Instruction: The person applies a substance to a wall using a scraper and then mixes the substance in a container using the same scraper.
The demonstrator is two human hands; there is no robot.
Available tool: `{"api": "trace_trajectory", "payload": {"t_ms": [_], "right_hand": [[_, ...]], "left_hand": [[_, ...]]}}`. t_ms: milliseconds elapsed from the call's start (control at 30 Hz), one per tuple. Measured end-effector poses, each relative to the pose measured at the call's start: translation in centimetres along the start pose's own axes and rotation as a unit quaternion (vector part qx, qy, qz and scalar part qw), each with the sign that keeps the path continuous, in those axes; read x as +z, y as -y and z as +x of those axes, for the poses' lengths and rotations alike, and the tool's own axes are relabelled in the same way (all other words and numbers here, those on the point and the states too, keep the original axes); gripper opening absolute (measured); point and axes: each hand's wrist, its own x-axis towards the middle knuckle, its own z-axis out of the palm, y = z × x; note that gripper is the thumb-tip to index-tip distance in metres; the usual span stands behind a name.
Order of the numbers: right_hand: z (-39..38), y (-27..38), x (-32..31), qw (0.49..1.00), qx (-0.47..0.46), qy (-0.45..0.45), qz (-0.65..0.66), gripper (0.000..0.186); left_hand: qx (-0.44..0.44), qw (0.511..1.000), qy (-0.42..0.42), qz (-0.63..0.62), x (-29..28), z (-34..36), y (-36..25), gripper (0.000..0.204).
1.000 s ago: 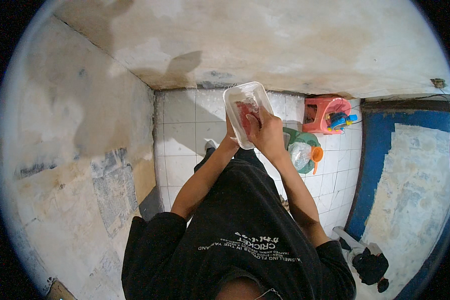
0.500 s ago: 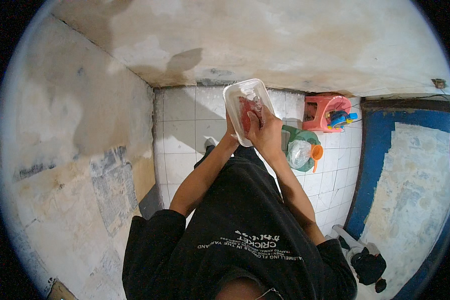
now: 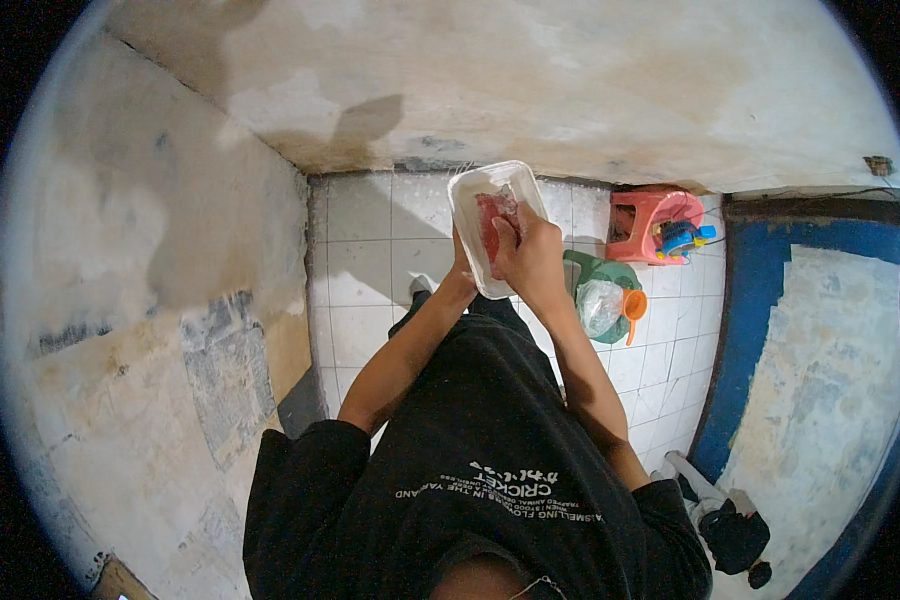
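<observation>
My left hand point(image 3: 461, 272) is closed round the near left side of a white rectangular plastic tub point(image 3: 464, 208), most of its fingers hidden beneath it. The tub is held tilted in front of my body, and whitish paste smears its inside. In my right hand point(image 3: 536, 254) is a red flat scraper point(image 3: 491, 213), the thumb pressed along its face. The scraper lies inside the tub and has white smears on it. Its far edge is partly covered by paste, and my fingers hide its right side.
A patched plaster wall point(image 3: 530, 90) rises ahead, another wall point(image 3: 100, 350) at left. On the white tiled floor point(image 3: 355, 270) stand a pink stool point(image 3: 625, 245) with a blue and yellow object point(image 3: 678, 238), a green container point(image 3: 620, 272), a clear bag point(image 3: 598, 306) and an orange dipper point(image 3: 633, 304). A blue-edged door point(image 3: 745, 300) is at right.
The tub has shifted very slightly, and my right hand has turned a little over the scraper. Both hands keep their hold.
</observation>
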Motion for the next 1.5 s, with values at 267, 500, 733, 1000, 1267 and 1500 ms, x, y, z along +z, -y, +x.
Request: {"api": "trace_trajectory", "payload": {"t_ms": [267, 500, 733, 1000, 1267, 1500], "right_hand": [[1.0, 1.0, -1.6, 0.997, 0.011, 0.009, -0.074, 0.012], [0.6, 0.1, 0.1, 1.000, 0.029, 0.002, -0.002, 0.011], [0.2, 1.3, -0.4, 0.999, 0.043, 0.033, -0.002, 0.010], [0.6, 1.2, 0.4, 0.999, 0.010, 0.002, 0.034, 0.010], [1.2, 2.3, -0.1, 1.000, 0.023, 0.013, -0.002, 0.011], [1.5, 0.9, 1.1, 1.000, 0.007, 0.001, 0.007, 0.010]], "left_hand": [[0.030, 0.997, -0.066, 0.037, -0.1, -0.1, 0.7, 0.046], [0.062, 0.989, -0.053, 0.120, 0.3, -0.1, 0.6, 0.046], [0.028, 0.998, -0.053, 0.004, -1.7, 0.0, 0.1, 0.048], [0.134, 0.901, -0.121, 0.394, -2.3, 0.2, 0.7, 0.047], [0.055, 0.996, -0.038, 0.058, -2.7, 0.1, -0.9, 0.045], [0.036, 0.996, -0.051, -0.063, -0.9, 0.4, -0.7, 0.047]]}}
